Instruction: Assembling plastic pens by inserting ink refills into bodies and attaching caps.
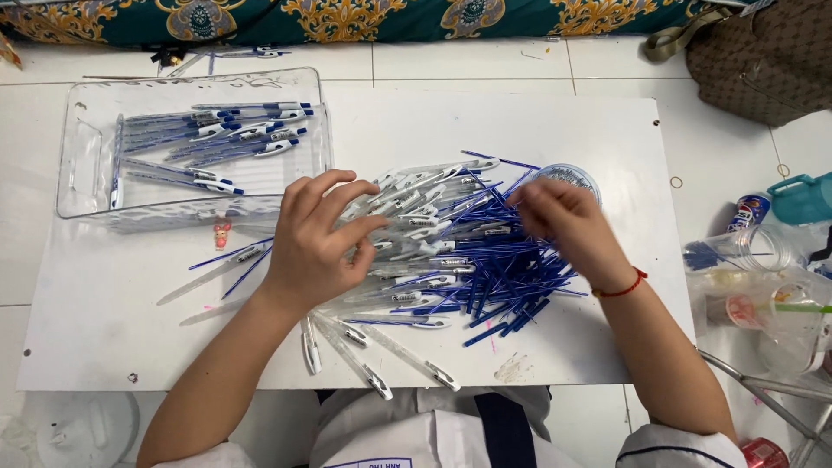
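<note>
A heap of clear pen barrels and blue refills (468,251) lies in the middle of a white board (104,329). My left hand (316,238) rests on the heap's left side, fingers spread and curled over several clear barrels; whether it grips one I cannot tell. My right hand (563,225), with a red string at the wrist, sits at the heap's right edge, fingertips pinched among the blue refills. A small round tub (572,178) of tiny parts stands just behind the right hand. A clear tray (87,156) at the back left holds several assembled pens (234,134).
Loose clear barrels (373,351) lie near the board's front edge. A small pink figure (222,234) sits below the tray. Plastic cups (754,286) and a teal container (802,198) crowd the floor at right. A brown bag (763,52) stands at the back right.
</note>
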